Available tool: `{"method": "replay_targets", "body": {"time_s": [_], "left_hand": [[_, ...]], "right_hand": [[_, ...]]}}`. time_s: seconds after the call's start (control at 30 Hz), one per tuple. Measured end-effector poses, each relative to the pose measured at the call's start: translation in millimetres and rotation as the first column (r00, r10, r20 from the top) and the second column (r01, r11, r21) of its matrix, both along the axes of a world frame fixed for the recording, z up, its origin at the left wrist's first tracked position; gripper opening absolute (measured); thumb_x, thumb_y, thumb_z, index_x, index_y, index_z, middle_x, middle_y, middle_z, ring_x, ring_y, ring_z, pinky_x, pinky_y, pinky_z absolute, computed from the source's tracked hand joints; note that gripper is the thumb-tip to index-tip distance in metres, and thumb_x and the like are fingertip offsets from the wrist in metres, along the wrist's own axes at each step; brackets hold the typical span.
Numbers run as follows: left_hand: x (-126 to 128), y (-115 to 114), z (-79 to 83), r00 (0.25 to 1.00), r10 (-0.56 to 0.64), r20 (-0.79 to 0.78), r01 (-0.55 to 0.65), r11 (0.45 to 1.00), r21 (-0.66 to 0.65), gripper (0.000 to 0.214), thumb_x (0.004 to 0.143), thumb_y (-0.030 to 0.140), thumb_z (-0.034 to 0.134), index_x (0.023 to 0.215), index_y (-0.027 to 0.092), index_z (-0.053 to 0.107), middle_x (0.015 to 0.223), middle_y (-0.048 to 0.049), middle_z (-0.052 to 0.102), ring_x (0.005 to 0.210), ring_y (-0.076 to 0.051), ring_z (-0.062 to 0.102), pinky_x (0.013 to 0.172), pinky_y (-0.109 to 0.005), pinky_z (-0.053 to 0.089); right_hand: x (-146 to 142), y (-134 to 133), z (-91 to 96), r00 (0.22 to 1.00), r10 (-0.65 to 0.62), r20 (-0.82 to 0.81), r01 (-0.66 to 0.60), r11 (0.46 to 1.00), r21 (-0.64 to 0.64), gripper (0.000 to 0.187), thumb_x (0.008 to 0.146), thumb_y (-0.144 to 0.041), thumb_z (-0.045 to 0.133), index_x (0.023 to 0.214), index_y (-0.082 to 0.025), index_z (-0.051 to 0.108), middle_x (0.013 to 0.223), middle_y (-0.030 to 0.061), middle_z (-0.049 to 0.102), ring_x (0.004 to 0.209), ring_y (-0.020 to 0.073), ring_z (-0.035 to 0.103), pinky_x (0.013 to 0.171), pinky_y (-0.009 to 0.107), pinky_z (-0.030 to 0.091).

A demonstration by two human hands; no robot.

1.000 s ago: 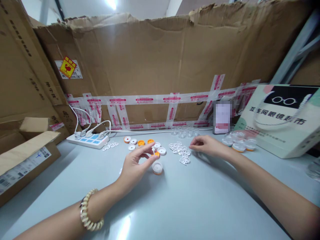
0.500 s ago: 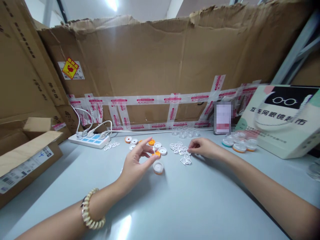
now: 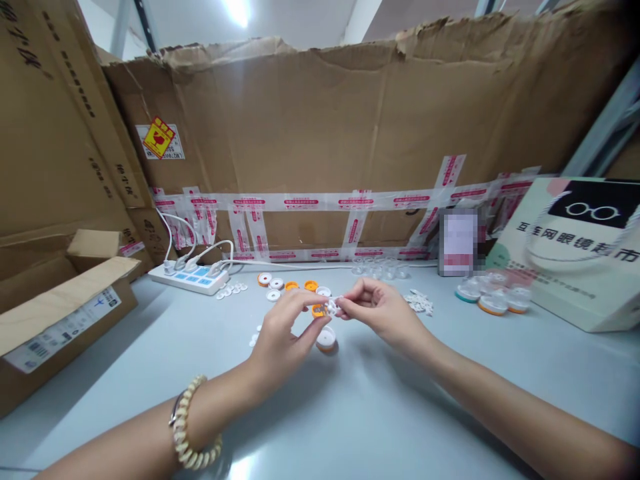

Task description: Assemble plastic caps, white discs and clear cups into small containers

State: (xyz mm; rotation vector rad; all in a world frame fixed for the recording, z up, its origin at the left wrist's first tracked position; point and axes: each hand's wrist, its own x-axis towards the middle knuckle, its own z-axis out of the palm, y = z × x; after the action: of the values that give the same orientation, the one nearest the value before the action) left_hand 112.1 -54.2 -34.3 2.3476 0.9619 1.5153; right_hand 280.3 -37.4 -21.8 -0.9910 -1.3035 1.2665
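Note:
My left hand [image 3: 287, 333], with a coiled bracelet on its wrist, pinches a small white plastic piece between thumb and index finger. Fingertips of my right hand [image 3: 377, 310] close on a small white openwork plastic piece [image 3: 333, 307], brought up against the left fingertips. How the two pieces meet is too small to make out. Just below them a round white-and-orange case [image 3: 326, 339] sits on the table. Behind the fingers lie orange round parts [image 3: 311, 286] and white round parts [image 3: 273, 295], partly hidden. A loose pile of white openwork pieces [image 3: 419, 302] lies right of my right hand.
A power strip [image 3: 190, 277] with plugged-in cables stands back left, near small white discs [image 3: 233, 290]. An open carton [image 3: 65, 313] is at left. Clear round parts [image 3: 380, 268], a phone [image 3: 457, 241], stacked round cases [image 3: 493, 300] and a paper bag [image 3: 575, 267] line the back and right.
My right hand has moved left from the white pile to my left fingertips, carrying a white openwork piece. My left hand stays over the round parts. The view has shifted slightly.

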Motion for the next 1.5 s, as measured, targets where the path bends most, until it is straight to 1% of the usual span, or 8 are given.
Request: {"method": "replay_targets", "body": {"time_s": [0.1,0.23,0.4,0.5,0.83,1.13,1.37,1.5], "left_hand": [[-3,3,0.7,1.0,0.015,-0.025,-0.013,0.997,0.071,0.016,0.081,0.012,0.057,0.095,0.02,0.058,0.087,-0.0038,0.064,0.082,-0.016,0.058,0.073,-0.03,0.047],[-6,6,3.1,0.999,0.032,-0.02,-0.03,0.996,0.086,0.016,0.082,0.01,0.056,0.094,0.02,0.057,0.086,-0.0032,0.062,0.083,-0.015,0.057,0.074,-0.029,0.046],[-5,6,4.4,0.999,0.046,-0.019,-0.044,0.997,0.065,0.016,0.081,0.01,0.057,0.094,0.019,0.058,0.084,-0.0029,0.061,0.081,-0.015,0.056,0.072,-0.028,0.046],[-4,7,4.3,0.999,0.048,-0.019,-0.047,0.997,0.055,0.016,0.081,0.01,0.057,0.093,0.02,0.058,0.084,-0.0028,0.06,0.082,-0.016,0.056,0.072,-0.029,0.046],[-2,4,6.1,0.995,0.088,-0.041,-0.084,0.991,0.104,0.016,0.079,0.01,0.06,0.092,0.02,0.058,0.08,-0.0009,0.058,0.078,-0.014,0.053,0.071,-0.027,0.043],[-1,1,6.6,0.995,0.09,-0.034,-0.085,0.988,0.131,0.015,0.079,0.01,0.06,0.09,0.019,0.056,0.079,-0.0011,0.057,0.077,-0.014,0.053,0.069,-0.027,0.043],[-2,4,5.0,0.997,0.065,-0.042,-0.056,0.98,0.193,0.015,0.079,0.01,0.06,0.09,0.019,0.058,0.079,-0.0021,0.058,0.076,-0.015,0.053,0.07,-0.029,0.044],[-1,4,4.8,0.999,0.034,-0.028,-0.028,0.981,0.192,0.015,0.078,0.01,0.062,0.09,0.018,0.059,0.08,-0.0028,0.059,0.077,-0.015,0.054,0.07,-0.029,0.044]], "right_hand": [[-8,0,7.7,0.999,0.035,-0.027,-0.036,0.999,-0.024,0.034,0.049,-0.032,0.081,0.057,-0.018,0.052,0.057,-0.0022,0.065,0.055,0.0132,0.064,0.06,0.028,0.051],[-14,0,12.8,0.996,0.068,-0.055,-0.069,0.998,-0.011,0.031,0.049,-0.031,0.082,0.068,-0.017,0.062,0.063,-0.0005,0.067,0.06,0.0138,0.064,0.062,0.028,0.052],[-10,-1,6.5,0.984,0.149,-0.093,-0.155,0.986,-0.055,0.031,0.062,-0.038,0.075,0.084,-0.018,0.071,0.087,0.0058,0.072,0.082,0.0172,0.065,0.081,0.033,0.05],[-7,-3,3.7,0.975,0.177,-0.131,-0.186,0.98,-0.066,0.031,0.063,-0.038,0.074,0.088,-0.02,0.072,0.094,0.006,0.071,0.091,0.0184,0.063,0.089,0.034,0.047],[-7,-11,5.6,0.95,0.151,-0.273,-0.203,0.963,-0.177,0.025,0.061,-0.031,0.076,0.083,-0.021,0.072,0.087,0.0017,0.071,0.082,0.0129,0.064,0.086,0.03,0.048],[-13,-17,4.2,0.978,0.042,-0.204,-0.063,0.993,-0.099,0.025,0.059,-0.028,0.078,0.081,-0.02,0.07,0.084,0.0039,0.072,0.082,0.017,0.066,0.082,0.032,0.048],[-14,-21,4.9,0.98,0.003,-0.197,-0.016,0.998,-0.065,0.023,0.059,-0.028,0.077,0.078,-0.019,0.069,0.085,0.0042,0.072,0.08,0.0175,0.067,0.081,0.033,0.05],[-13,-21,3.2,0.981,0.019,-0.194,-0.031,0.998,-0.057,0.023,0.06,-0.03,0.076,0.079,-0.019,0.068,0.085,0.0039,0.072,0.078,0.0166,0.067,0.079,0.033,0.051]]}}
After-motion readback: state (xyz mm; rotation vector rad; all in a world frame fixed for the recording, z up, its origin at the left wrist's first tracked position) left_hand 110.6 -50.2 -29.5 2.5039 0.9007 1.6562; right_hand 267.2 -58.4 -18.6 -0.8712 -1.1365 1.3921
